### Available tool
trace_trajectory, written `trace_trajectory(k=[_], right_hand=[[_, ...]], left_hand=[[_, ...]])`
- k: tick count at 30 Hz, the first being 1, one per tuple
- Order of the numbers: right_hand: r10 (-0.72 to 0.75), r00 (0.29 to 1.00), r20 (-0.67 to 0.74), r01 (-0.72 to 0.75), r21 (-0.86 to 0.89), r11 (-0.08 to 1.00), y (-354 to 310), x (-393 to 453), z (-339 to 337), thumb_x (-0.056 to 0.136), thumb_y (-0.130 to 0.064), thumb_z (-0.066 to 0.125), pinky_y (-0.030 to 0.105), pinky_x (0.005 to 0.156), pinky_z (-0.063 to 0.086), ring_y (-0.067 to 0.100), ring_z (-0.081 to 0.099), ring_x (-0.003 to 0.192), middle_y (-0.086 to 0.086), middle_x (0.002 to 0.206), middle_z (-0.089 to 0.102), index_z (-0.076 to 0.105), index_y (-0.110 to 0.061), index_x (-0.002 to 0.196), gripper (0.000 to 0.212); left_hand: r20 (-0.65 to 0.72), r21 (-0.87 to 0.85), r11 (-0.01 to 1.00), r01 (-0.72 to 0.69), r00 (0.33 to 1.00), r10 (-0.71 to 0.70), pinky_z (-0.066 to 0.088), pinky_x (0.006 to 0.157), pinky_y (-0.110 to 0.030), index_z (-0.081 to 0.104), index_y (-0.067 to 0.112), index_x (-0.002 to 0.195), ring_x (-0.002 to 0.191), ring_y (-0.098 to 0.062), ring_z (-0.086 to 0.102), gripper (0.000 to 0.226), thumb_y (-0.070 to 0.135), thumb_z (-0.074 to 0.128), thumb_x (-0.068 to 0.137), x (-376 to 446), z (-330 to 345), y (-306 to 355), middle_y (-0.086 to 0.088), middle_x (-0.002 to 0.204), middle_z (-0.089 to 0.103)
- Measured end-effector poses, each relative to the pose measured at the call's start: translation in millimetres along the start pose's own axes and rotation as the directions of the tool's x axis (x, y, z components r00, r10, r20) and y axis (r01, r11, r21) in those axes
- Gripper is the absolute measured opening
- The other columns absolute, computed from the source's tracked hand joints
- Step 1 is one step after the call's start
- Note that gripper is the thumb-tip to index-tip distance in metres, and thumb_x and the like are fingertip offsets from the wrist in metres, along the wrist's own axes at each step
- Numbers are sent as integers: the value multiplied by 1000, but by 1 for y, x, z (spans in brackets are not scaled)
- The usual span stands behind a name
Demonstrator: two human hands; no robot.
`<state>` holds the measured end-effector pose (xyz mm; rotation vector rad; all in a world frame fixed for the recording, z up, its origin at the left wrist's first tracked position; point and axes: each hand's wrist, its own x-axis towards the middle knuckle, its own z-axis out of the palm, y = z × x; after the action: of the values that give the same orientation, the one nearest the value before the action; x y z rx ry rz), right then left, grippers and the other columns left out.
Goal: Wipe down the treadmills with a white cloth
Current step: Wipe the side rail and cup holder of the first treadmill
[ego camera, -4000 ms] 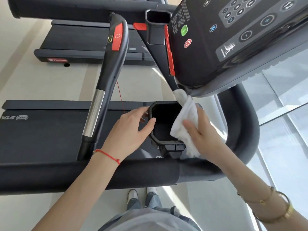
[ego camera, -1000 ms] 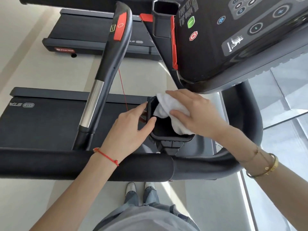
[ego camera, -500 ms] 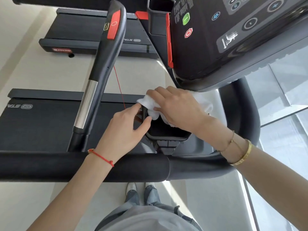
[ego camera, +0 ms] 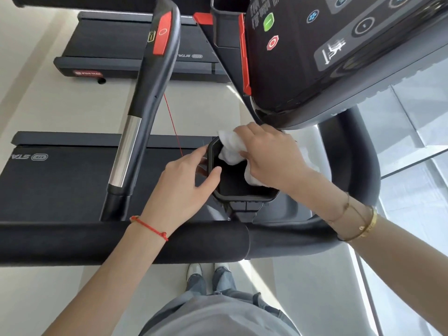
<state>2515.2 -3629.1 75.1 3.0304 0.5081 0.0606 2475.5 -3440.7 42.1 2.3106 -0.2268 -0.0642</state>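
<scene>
Cloth work sits at the small black angular plastic cup holder (ego camera: 244, 194) that hangs under the treadmill's glossy black console panel (ego camera: 327, 69). The right hand (ego camera: 274, 158) has its fingers curled down onto the crumpled white cloth (ego camera: 230, 147), pressing it against the holder's rim at about 12 o'clock, with part of the cloth spilling inside the cavity and another lobe showing under the palm toward 3 o'clock. The left hand (ego camera: 186, 180) grips the holder's left wall, thumb on the inner edge at roughly 9 o'clock and the other fingers wrapped outside, so it looks to be steadying the part. What the next stroke turns on: the uncovered dark floor and near rim of the holder lie toward 6 o'clock from the right fingers, straight back toward the person, and the holder's long axis runs 12 to 6. The right hand is the nearer 1 to that unwiped stretch, being already in the opening; the left would have to let go to reach it. I judge a pull of the cloth toward 6 o'clock along the inner wall is due, with the thick padded black handrail (ego camera: 121, 241) just beyond as a stop.
</scene>
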Motion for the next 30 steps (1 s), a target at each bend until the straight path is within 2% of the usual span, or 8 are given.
trace_trajectory(k=[2, 5, 9, 13, 17, 21, 27, 30], right_hand=[[-50, 999, -16, 49, -52, 997, -5, 8, 3, 88, -17, 51, 29, 67, 33, 21, 54, 99, -1, 112, 55, 47, -17, 122, 34], [-61, 998, -25, 62, 39, 997, 2, -1, 5, 94, -24, 47, 31, 72, 42, 22, 54, 101, -3, 115, 56, 47, -20, 129, 36], [127, 992, -8, -110, 453, 885, 15, -31, 4, 97, -28, 50, 34, 73, 38, 28, 55, 105, 2, 131, 50, 39, -20, 141, 46], [295, 954, 54, -263, 625, 735, -3, -67, 9, 95, -29, 54, 29, 73, 32, 23, 54, 100, 3, 123, 51, 32, -13, 135, 48], [296, 947, 126, -310, 608, 731, 1, -48, 5, 96, -28, 52, 30, 74, 31, 27, 53, 102, 7, 112, 53, 39, -6, 122, 36], [290, 951, 103, -302, 501, 811, 6, -23, 0, 101, -26, 48, 24, 73, 27, 31, 54, 105, 13, 124, 52, 42, -3, 128, 36], [306, 946, 104, -295, 664, 687, -10, -69, -1, 83, -41, 50, 7, 66, 36, 15, 48, 91, 0, 109, 49, 38, -10, 109, 42], [246, 967, 71, -244, 547, 801, -5, -59, -3, 87, -28, 63, 14, 66, 32, 22, 50, 98, 8, 118, 50, 42, -6, 115, 42]], left_hand=[[1, -6, 1000, 3, 1000, -3, 52, 97, -36, 52, 28, 138, 107, -8, 64, 54, 50, 49, 89, 0, 0, 0, 9, 116, 68], [-2, -3, 1000, 0, 1000, 0, 52, 97, -35, 52, 28, 138, 106, -7, 64, 54, 50, 49, 89, 0, 0, -1, 10, 115, 68], [-14, -18, 1000, -1, 1000, 1, 52, 97, -32, 52, 30, 138, 104, -4, 64, 53, 50, 51, 89, -1, -1, -1, 12, 113, 68], [-10, -6, 1000, -5, 1000, 5, 53, 96, -33, 52, 30, 137, 102, -5, 65, 51, 50, 50, 89, 0, -1, 0, 12, 111, 69], [-16, 5, 1000, -7, 1000, 7, 53, 94, -31, 54, 30, 134, 99, -4, 65, 48, 48, 51, 90, 1, -1, -1, 13, 107, 69], [-18, 6, 1000, -13, 1000, 13, 50, 91, -23, 54, 32, 134, 98, -4, 64, 47, 48, 51, 90, 0, 0, -2, 14, 106, 68], [-11, -3, 1000, -20, 1000, 20, 51, 90, -23, 54, 34, 133, 97, -2, 64, 45, 48, 50, 90, 0, 0, 0, 15, 105, 68], [-10, -4, 1000, -19, 1000, 19, 51, 90, -23, 54, 32, 134, 98, -3, 64, 47, 48, 50, 90, 0, -1, 0, 14, 107, 68]])
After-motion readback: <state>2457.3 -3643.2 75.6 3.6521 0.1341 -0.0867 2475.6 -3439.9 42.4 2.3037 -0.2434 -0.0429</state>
